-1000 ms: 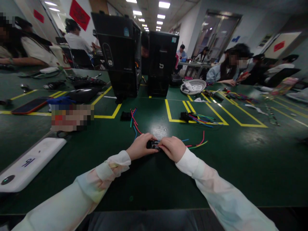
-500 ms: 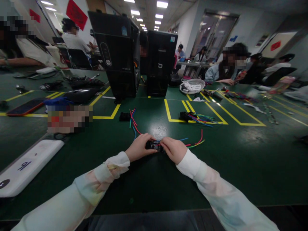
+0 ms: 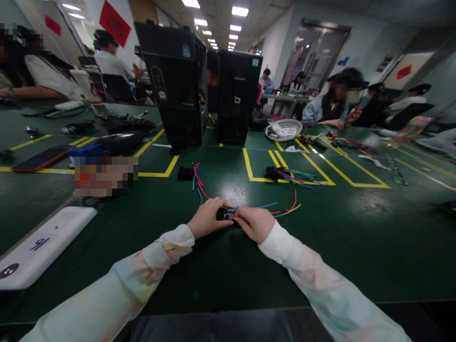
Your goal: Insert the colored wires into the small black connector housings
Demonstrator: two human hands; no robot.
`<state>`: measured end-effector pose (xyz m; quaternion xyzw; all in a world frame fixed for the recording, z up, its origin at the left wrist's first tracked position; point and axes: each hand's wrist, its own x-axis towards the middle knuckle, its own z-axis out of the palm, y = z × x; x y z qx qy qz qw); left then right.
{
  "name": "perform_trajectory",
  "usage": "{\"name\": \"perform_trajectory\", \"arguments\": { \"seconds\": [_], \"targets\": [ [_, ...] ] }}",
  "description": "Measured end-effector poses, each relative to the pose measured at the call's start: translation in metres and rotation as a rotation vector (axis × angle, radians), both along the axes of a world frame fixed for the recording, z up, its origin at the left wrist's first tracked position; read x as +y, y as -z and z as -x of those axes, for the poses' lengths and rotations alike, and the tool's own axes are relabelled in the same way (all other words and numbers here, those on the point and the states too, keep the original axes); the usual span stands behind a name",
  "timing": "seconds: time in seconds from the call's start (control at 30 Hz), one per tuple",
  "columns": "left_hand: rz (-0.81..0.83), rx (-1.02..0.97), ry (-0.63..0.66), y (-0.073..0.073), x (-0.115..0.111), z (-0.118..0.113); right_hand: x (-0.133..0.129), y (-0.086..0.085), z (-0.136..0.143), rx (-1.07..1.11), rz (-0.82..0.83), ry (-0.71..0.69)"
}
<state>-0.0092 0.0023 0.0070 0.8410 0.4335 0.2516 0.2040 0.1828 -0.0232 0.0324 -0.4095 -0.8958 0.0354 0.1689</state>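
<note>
A small black plastic connector (image 3: pixel 227 213) lies between the fingers and thumb of my left hand (image 3: pixel 207 217), low over the green table. At the connector's right end, the closed fingertips of my right hand (image 3: pixel 257 221) pinch at thin wires; exactly which ones is hidden. Past that hand a blue wire (image 3: pixel 268 205), a red wire (image 3: pixel 295 202) and a yellow-green wire (image 3: pixel 292 209) stick out to the right. Just beyond my left hand is another black connector (image 3: pixel 185 173) with red, blue and green wires (image 3: pixel 197 178).
Farther right rests a black connector with a wire bundle (image 3: pixel 299 175). Two black computer towers (image 3: pixel 235 95) stand ahead, near a white basket (image 3: pixel 284 129). A white device (image 3: pixel 46 247) and an orange-edged phone (image 3: pixel 39 158) lie left. People sit around the room.
My right hand has shifted slightly left, closer to my left hand, and the wires trailing from it moved along. The left hand keeps its hold on the connector.
</note>
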Motion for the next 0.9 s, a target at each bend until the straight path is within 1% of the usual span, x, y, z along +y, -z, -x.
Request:
{"name": "perform_trajectory", "arguments": {
  "seconds": [0.23,0.33,0.43,0.5,0.6,0.67,0.9],
  "targets": [
    [-0.018,0.015,0.056,-0.002,0.001,0.001,0.004,-0.008,0.009,-0.087,-0.065,0.091],
    [-0.012,0.021,0.066,-0.004,0.001,0.001,0.006,-0.008,0.009,-0.074,-0.065,0.095],
    [-0.008,0.014,0.062,-0.004,0.000,0.001,0.008,-0.005,0.006,-0.015,-0.034,0.055],
    [-0.003,0.011,0.053,-0.004,0.000,0.002,0.010,-0.003,0.004,0.020,0.017,0.028],
    [0.002,0.016,0.032,-0.002,-0.001,0.002,0.011,-0.004,0.000,0.040,0.093,0.018],
    [-0.002,0.020,0.022,-0.001,-0.001,0.001,0.012,-0.004,-0.002,0.042,0.109,0.019],
    [-0.019,0.035,0.060,-0.002,-0.001,0.000,0.012,-0.001,0.001,0.043,-0.007,0.070]
  ]
}}
